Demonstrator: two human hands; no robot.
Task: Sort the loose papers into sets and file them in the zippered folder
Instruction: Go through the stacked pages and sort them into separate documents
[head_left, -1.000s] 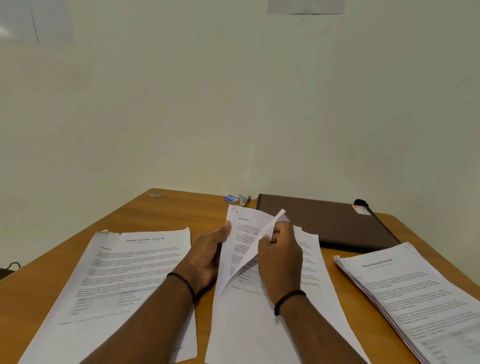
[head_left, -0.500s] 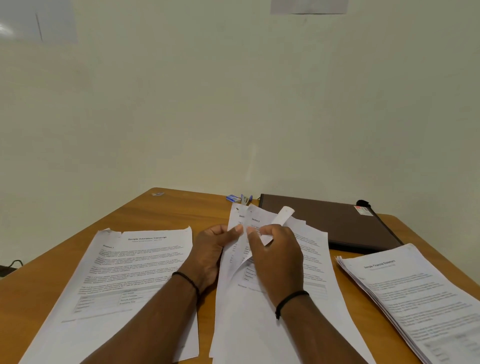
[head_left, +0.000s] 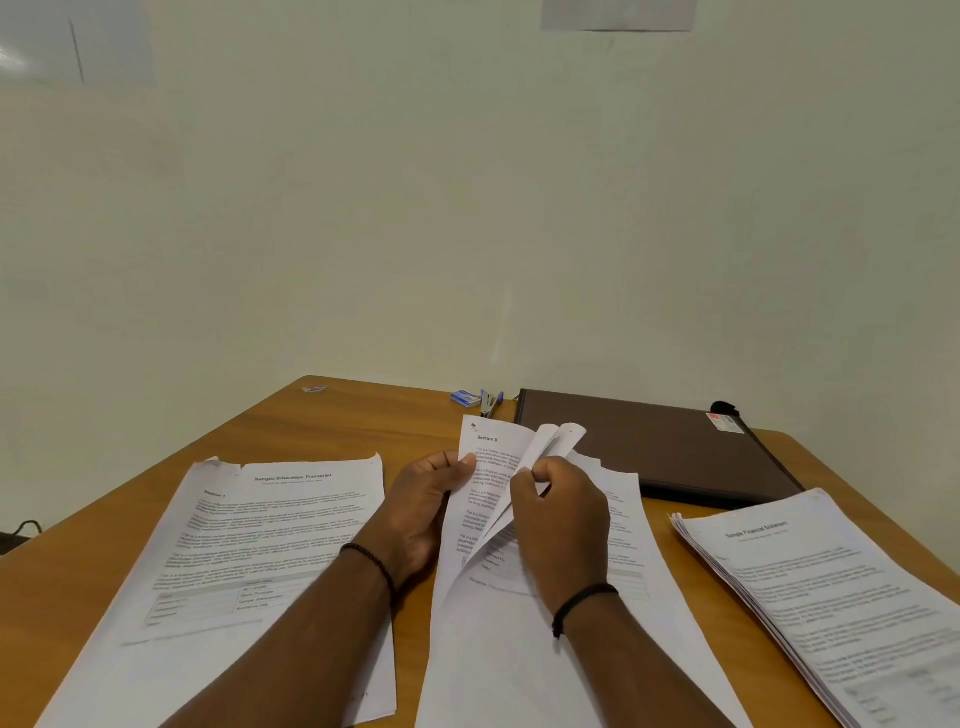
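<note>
Head view, left to right: transcript stack (head_left: 270, 525) flat on table (head_left: 363, 415); left hand (head_left: 421, 512) pinching middle stack (head_left: 519, 639) (page headed "Section 8" lifted); right hand (head_left: 558, 512) curled around curled-back pages; zippered folder (head_left: 649, 447) closed behind; financial stack (head_left: 821, 592) far right.

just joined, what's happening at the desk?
A person is leafing through the middle paper stack. The left hand holds its left edge with the thumb on a page headed "Section 8"; the right hand pinches a few curled-up pages. A transcript stack lies on the left, a financial statement stack on the right. The brown folder lies shut at the back, beside a stapler.
</note>
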